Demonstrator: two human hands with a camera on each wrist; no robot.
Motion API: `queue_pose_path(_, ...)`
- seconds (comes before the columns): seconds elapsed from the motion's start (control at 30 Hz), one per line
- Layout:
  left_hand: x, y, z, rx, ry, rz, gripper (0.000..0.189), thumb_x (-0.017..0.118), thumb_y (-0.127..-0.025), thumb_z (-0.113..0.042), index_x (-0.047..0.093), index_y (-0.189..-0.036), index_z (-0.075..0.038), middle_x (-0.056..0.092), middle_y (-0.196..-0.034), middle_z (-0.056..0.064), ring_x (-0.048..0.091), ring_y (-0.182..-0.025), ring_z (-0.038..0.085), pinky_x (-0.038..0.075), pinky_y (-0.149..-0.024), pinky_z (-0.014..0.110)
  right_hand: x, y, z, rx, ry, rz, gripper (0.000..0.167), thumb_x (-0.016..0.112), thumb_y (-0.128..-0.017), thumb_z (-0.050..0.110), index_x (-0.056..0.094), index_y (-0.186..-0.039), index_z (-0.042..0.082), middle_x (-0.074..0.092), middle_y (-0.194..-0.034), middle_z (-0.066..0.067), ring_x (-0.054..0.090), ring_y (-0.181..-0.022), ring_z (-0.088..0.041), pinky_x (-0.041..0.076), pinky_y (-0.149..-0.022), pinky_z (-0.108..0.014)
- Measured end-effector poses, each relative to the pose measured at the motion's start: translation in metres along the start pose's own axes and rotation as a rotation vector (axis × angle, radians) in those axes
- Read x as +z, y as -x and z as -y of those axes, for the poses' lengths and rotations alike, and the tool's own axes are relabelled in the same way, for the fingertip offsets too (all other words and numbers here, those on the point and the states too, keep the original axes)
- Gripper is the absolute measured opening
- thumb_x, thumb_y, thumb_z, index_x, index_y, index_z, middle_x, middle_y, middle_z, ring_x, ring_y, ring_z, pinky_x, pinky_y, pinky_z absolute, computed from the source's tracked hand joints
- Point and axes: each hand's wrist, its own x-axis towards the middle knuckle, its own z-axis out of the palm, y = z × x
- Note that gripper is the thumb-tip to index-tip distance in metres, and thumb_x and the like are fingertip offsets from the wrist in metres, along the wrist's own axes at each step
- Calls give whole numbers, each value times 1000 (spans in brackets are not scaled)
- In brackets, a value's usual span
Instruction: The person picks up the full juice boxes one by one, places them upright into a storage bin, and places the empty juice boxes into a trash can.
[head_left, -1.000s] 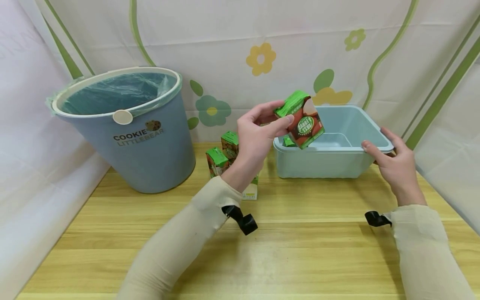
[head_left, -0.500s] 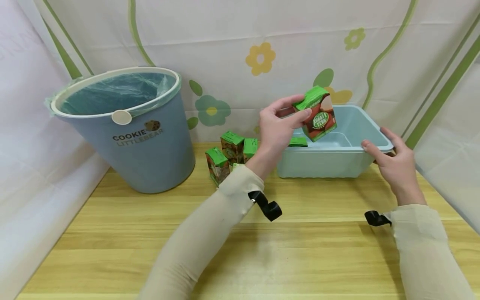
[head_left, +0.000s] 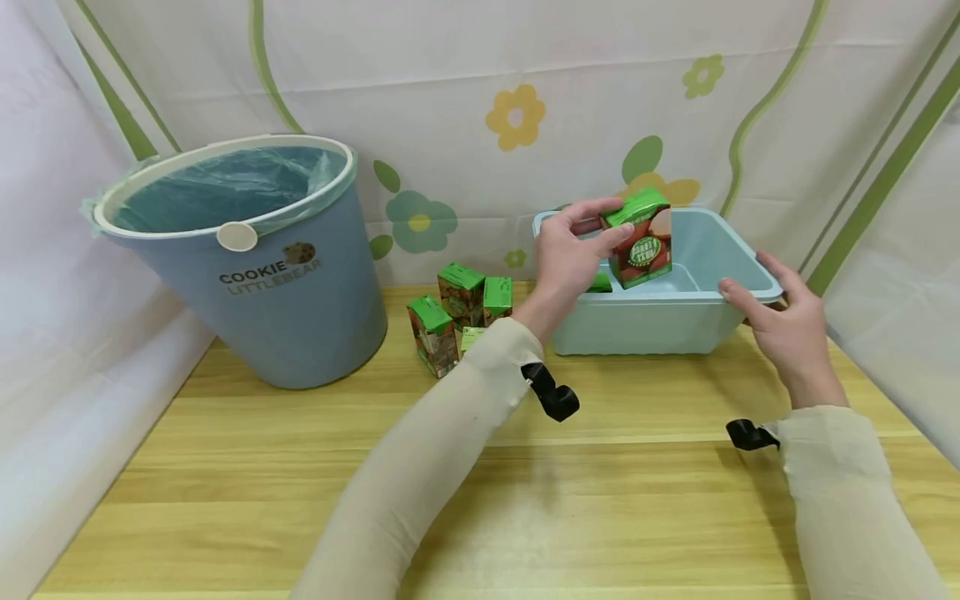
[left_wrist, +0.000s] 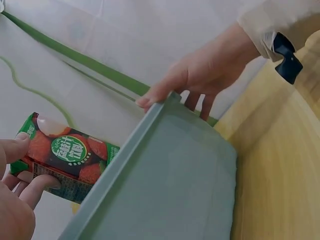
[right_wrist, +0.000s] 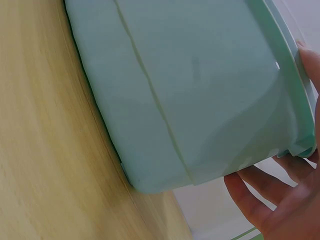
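My left hand [head_left: 573,254] pinches a red and green juice box [head_left: 643,242] by its upper end, holding it upright just over the near rim of a light blue plastic bin [head_left: 637,325]. In the left wrist view the juice box [left_wrist: 70,152] shows lychee pictures on its side, and its lower end is hidden behind the bin wall. Inside the bin, the green top of another juice box [head_left: 600,282] shows beside my wrist. My right hand [head_left: 791,333] grips the bin's right corner, thumb on the rim and fingers under its outside, as the right wrist view also shows.
Several juice boxes [head_left: 432,333] stand on the wooden table [head_left: 480,500] left of the bin, partly behind my left sleeve. A tall blue bucket [head_left: 300,317] with a plastic liner stands at the left. A flower-printed white curtain [head_left: 450,100] hangs behind.
My left hand has carried the juice box to the right, over the bin, and lowered it slightly, turning it more upright. The right hand keeps its grip on the bin's corner.
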Motion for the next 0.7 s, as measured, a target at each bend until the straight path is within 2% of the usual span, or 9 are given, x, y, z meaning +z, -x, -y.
queue_pose_path(0.13,3,-4,6,-18,-78,1,28,84,-92,-14,81,-119,-18,76,-113,-6,69,-97,3,62,-72,20,0,0,0,-2,25,-3,81,74,-100,40,30,-168,35,38,-167,-6,50,-116,0,53,-80,-3)
queue_pose_path(0.27,6,-9,9,-39,-91,9,28,85,-91,-12,82,-118,-17,75,-114,-5,69,-95,3,62,-71,19,-1,0,-2,-9,26,-5,80,74,-99,40,31,-168,35,43,-158,1,51,-113,1,53,-78,-4)
queue_pose_path(0.4,9,-15,11,-73,-108,27,28,86,-90,-13,82,-117,-18,76,-109,-4,69,-93,3,62,-72,19,-1,-1,-3,-6,6,-1,81,75,-99,39,32,-168,35,43,-157,3,51,-113,0,53,-79,-4)
queue_pose_path(0.53,11,-19,13,-104,-197,59,27,87,-89,-18,83,-115,-23,76,-105,-9,67,-93,1,59,-73,17,-1,-1,-3,-4,1,2,82,75,-99,39,32,-168,34,43,-157,3,51,-114,0,53,-80,-4)
queue_pose_path(0.7,12,-23,16,-87,-284,122,30,86,-90,-21,82,-120,-23,78,-108,-9,67,-95,1,55,-75,16,-1,0,-1,-10,-6,3,81,75,-99,38,32,-168,34,41,-159,2,50,-114,0,53,-80,-3)
